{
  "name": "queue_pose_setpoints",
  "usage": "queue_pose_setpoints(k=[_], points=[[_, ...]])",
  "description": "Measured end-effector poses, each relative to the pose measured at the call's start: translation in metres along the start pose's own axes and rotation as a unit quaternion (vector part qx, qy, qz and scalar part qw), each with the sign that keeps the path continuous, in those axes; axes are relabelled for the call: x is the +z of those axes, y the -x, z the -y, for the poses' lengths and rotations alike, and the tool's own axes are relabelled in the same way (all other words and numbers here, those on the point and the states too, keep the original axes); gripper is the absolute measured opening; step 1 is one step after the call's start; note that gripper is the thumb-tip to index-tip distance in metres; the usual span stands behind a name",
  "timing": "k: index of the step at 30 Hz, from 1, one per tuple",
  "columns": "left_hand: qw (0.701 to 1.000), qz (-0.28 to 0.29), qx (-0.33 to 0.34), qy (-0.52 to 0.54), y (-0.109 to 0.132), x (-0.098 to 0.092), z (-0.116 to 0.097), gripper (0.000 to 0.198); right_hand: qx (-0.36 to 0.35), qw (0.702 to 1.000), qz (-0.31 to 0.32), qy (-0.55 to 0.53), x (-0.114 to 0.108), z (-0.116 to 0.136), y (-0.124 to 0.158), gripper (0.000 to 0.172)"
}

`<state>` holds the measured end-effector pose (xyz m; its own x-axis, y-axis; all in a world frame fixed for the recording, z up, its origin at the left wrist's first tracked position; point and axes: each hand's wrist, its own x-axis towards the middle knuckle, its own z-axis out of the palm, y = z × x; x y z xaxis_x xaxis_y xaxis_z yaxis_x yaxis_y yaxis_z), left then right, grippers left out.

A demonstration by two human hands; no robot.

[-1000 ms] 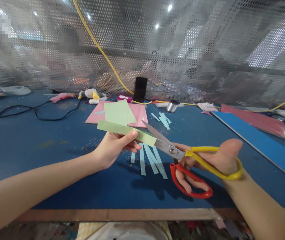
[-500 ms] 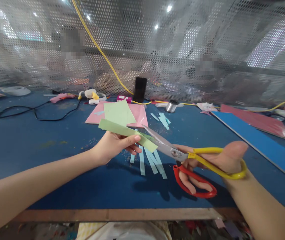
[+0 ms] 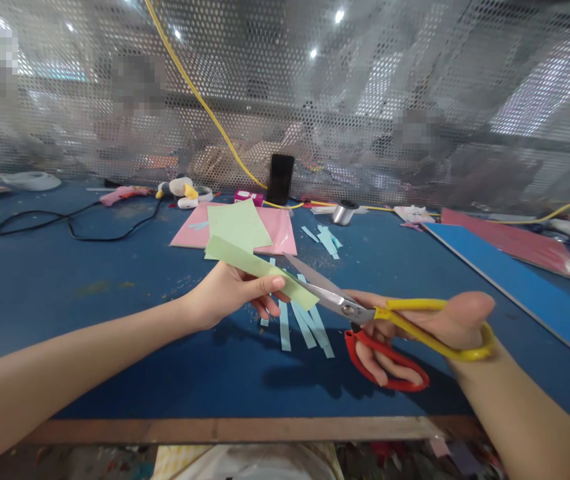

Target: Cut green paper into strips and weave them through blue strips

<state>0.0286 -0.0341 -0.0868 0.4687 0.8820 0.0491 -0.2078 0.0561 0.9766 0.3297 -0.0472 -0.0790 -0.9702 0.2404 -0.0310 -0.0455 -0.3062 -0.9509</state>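
The held green paper (image 3: 262, 267) is hiding part of one blade of the scissors (image 3: 347, 310). The left hand (image 3: 237, 293) is partly covering the blue strips (image 3: 285, 330). The right edge is cutting off the blue board (image 3: 519, 287). Shapes behind the mesh (image 3: 245, 107) are blurring.

A black phone (image 3: 281, 179) stands between a pink tool (image 3: 123, 194) (its black cord (image 3: 95, 239) looping nearby) and a silver spool (image 3: 345, 213)

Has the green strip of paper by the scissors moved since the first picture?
Yes, slightly: judged against the pink sheet behind it, the green strip has shifted rightward in the view, its right end dipping lower.
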Motion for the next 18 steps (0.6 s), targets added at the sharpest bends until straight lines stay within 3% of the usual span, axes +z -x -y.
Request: queue_pose_setpoints(k=[3,11,18], points=[[1.0,0.006,-0.002,0.006,0.001,0.002,0.0,0.028,-0.044,0.997,-0.046,0.035,0.002,-0.006,-0.009,0.109],[0.999,0.008,0.045,-0.012,0.004,0.0,-0.003,0.042,-0.054,0.996,-0.069,0.031,0.01,-0.006,-0.016,0.111],[0.989,0.004,0.09,-0.115,0.007,-0.013,-0.003,0.056,-0.065,0.994,-0.078,0.032,0.013,-0.001,-0.013,0.109]])
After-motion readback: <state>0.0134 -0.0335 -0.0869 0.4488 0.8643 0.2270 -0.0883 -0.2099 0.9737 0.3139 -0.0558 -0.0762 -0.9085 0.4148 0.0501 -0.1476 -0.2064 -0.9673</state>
